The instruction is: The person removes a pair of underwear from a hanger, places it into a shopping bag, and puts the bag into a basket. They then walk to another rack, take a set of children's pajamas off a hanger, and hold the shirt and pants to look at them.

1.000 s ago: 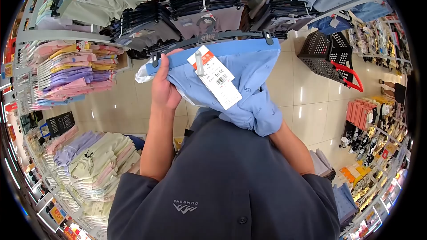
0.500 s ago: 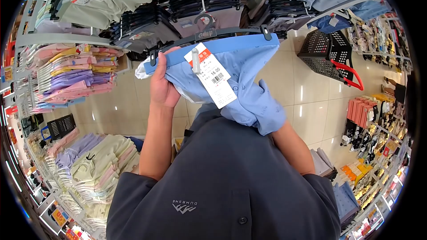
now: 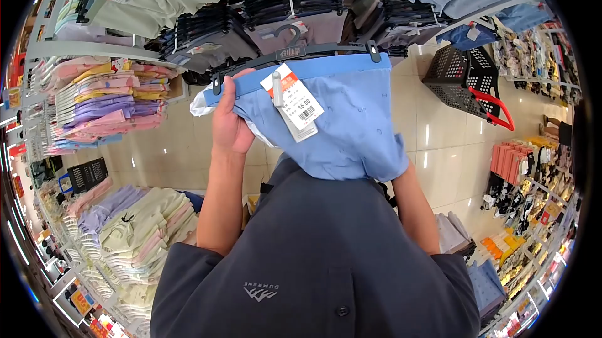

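Observation:
A light blue garment (image 3: 357,118) hangs by its waistband from a black clip hanger (image 3: 295,53), in front of my chest. My left hand (image 3: 232,115) grips the waistband's left end, thumb in front, beside the hanger's left clip. White price tags (image 3: 293,103) with an orange top lie over the front of the cloth. Behind the garment's lower right part, my right hand is hidden; only the forearm (image 3: 417,203) comes out below the cloth. Something white and crumpled (image 3: 199,103) sticks out past the left end of the waistband.
Racks of dark garments (image 3: 293,5) stand ahead. Folded pink and yellow clothes (image 3: 116,96) are at left, pale green ones (image 3: 147,225) below. A black basket with red handle (image 3: 464,81) is on the floor at right, near patterned items (image 3: 533,56). Part of a person (image 3: 558,130) shows at far right.
The lower part of the garment has spread flatter and its right edge hangs straighter. The tags have swung left and overlap more. My right forearm has shifted slightly; my left hand keeps its grip.

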`<move>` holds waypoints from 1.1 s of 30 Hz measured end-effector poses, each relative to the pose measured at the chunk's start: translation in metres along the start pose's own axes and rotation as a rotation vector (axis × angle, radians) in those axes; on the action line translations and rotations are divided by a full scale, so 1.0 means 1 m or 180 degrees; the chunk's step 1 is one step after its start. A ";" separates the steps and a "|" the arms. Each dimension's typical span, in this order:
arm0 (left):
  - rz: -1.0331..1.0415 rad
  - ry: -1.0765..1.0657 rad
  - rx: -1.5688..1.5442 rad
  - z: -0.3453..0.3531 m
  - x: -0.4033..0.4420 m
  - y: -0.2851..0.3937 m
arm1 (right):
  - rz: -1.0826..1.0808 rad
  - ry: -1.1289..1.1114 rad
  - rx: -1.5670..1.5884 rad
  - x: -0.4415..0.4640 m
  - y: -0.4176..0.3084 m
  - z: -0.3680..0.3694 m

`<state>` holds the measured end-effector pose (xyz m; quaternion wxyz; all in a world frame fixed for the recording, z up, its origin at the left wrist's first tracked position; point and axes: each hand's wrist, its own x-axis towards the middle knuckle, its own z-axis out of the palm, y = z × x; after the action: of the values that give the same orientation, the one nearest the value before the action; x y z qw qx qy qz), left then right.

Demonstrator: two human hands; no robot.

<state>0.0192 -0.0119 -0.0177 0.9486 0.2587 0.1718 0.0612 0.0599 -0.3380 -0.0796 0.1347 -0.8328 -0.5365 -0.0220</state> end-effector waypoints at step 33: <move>0.0075 0.0001 -0.0052 0.008 -0.001 -0.004 | 0.3448 -0.0910 0.3375 0.061 0.006 -0.034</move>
<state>0.0214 -0.0195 -0.0128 0.9499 0.2529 0.1684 0.0739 0.0950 -0.2945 -0.0372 0.4371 -0.7980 -0.0050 0.4149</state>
